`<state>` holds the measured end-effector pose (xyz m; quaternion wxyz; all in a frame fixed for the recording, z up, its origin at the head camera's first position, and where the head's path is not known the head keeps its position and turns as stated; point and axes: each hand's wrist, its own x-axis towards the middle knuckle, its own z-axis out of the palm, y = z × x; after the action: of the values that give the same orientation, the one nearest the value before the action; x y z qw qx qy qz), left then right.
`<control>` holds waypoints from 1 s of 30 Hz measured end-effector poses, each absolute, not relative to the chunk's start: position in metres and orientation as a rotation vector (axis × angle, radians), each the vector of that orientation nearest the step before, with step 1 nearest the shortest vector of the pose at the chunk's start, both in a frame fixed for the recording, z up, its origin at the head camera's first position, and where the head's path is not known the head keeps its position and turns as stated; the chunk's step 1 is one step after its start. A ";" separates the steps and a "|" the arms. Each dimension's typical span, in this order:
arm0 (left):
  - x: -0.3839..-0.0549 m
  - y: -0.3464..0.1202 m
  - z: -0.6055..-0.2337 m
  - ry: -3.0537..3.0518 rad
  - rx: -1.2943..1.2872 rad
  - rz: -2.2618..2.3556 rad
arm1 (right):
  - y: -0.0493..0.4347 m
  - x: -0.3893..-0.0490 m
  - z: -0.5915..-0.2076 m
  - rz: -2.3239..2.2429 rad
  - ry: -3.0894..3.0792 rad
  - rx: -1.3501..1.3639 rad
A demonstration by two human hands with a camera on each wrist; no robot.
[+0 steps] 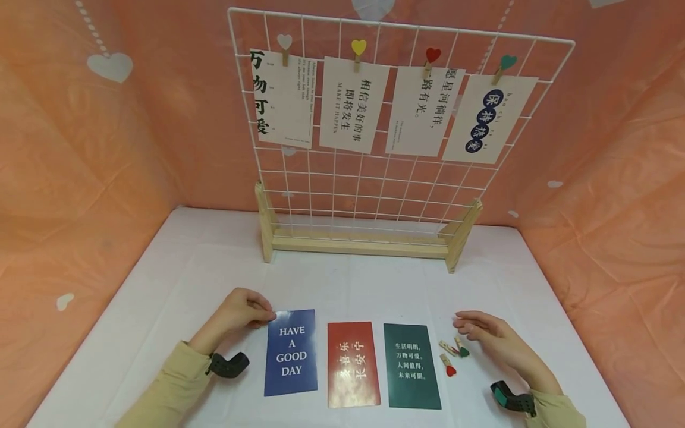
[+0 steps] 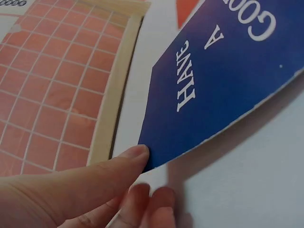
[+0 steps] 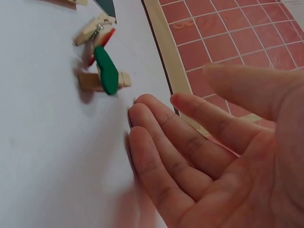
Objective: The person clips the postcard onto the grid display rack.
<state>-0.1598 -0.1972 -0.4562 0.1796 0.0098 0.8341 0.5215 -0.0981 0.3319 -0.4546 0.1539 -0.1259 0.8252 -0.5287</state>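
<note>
My left hand [image 1: 243, 309] pinches the upper left corner of a blue card [image 1: 291, 374] lettered "HAVE A GOOD DAY". In the left wrist view the thumb presses on the printed face of the card [image 2: 213, 90], which is tilted with its near edge raised. My right hand [image 1: 497, 339] holds nothing, its fingers extended beside small wooden clothespins. One clothespin has a green heart [image 3: 108, 73], and another has a red heart [image 1: 451, 370]. A red card [image 1: 353, 389] and a dark green card [image 1: 412, 392] lie in a row to the right of the blue one.
Behind the cards stands a white wire grid [image 1: 348, 181] on a wooden base [image 1: 358, 245]. Several white printed cards hang along its top, among them one with blue circles [image 1: 505, 128], each under a heart clothespin such as the yellow one [image 1: 358, 47]. Orange cloth [image 1: 80, 178] surrounds the white table [image 1: 203, 249].
</note>
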 end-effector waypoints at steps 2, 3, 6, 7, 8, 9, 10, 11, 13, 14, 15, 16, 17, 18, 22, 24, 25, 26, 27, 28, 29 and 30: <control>-0.162 -0.199 -0.454 2.343 0.042 1.503 | 0.334 -0.097 -0.454 -1.525 2.362 -0.354; -0.163 -0.200 -0.453 2.320 0.044 1.522 | 0.335 -0.097 -0.454 -1.525 2.361 -0.344; -0.166 -0.202 -0.452 2.228 0.016 1.601 | 0.339 -0.096 -0.453 -1.516 2.355 -0.313; -0.167 -0.202 -0.453 2.198 -0.006 1.624 | 0.340 -0.096 -0.453 -1.506 2.354 -0.300; -0.168 -0.201 -0.453 2.172 -0.014 1.648 | 0.341 -0.096 -0.453 -1.500 2.348 -0.288; -0.170 -0.201 -0.455 2.151 -0.020 1.670 | 0.343 -0.096 -0.452 -1.496 2.348 -0.277; -0.171 -0.201 -0.456 2.128 -0.025 1.701 | 0.344 -0.096 -0.452 -1.491 2.344 -0.270; -0.171 -0.200 -0.457 2.109 -0.037 1.728 | 0.344 -0.096 -0.452 -1.487 2.343 -0.265; -0.173 -0.199 -0.460 2.070 -0.069 1.785 | 0.346 -0.097 -0.451 -1.487 2.331 -0.262; -0.174 -0.199 -0.461 2.054 -0.085 1.805 | 0.346 -0.098 -0.452 -1.494 2.322 -0.263; -0.175 -0.198 -0.462 2.041 -0.107 1.821 | 0.347 -0.098 -0.452 -1.500 2.311 -0.263; -0.175 -0.198 -0.463 2.034 -0.129 1.827 | 0.347 -0.099 -0.452 -1.498 2.301 -0.273; -0.176 -0.198 -0.464 2.035 -0.152 1.825 | 0.347 -0.099 -0.452 -1.503 2.289 -0.275; -0.176 -0.198 -0.465 2.031 -0.164 1.826 | 0.347 -0.100 -0.453 -1.507 2.276 -0.278; -0.176 -0.198 -0.465 2.011 -0.167 1.834 | 0.346 -0.100 -0.455 -1.522 2.251 -0.287; -0.176 -0.198 -0.464 1.992 -0.150 1.851 | 0.346 -0.100 -0.456 -1.524 2.251 -0.278; -0.176 -0.198 -0.464 1.988 -0.142 1.855 | 0.346 -0.100 -0.456 -1.521 2.254 -0.271; -0.176 -0.198 -0.464 1.986 -0.137 1.854 | 0.345 -0.099 -0.455 -1.516 2.255 -0.262; -0.176 -0.198 -0.464 1.983 -0.134 1.856 | 0.345 -0.099 -0.455 -1.509 2.256 -0.250; -0.176 -0.197 -0.464 1.978 -0.136 1.860 | 0.345 -0.098 -0.454 -1.503 2.257 -0.238; -0.176 -0.197 -0.465 1.971 -0.144 1.866 | 0.344 -0.098 -0.454 -1.498 2.258 -0.224; -0.175 -0.197 -0.465 1.955 -0.152 1.877 | 0.344 -0.097 -0.454 -1.490 2.263 -0.213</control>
<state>-0.1754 -0.1968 -0.4655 0.2118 -0.0548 0.7038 0.6759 -0.0970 0.3438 -0.4538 0.2103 -0.0767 0.8139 -0.5361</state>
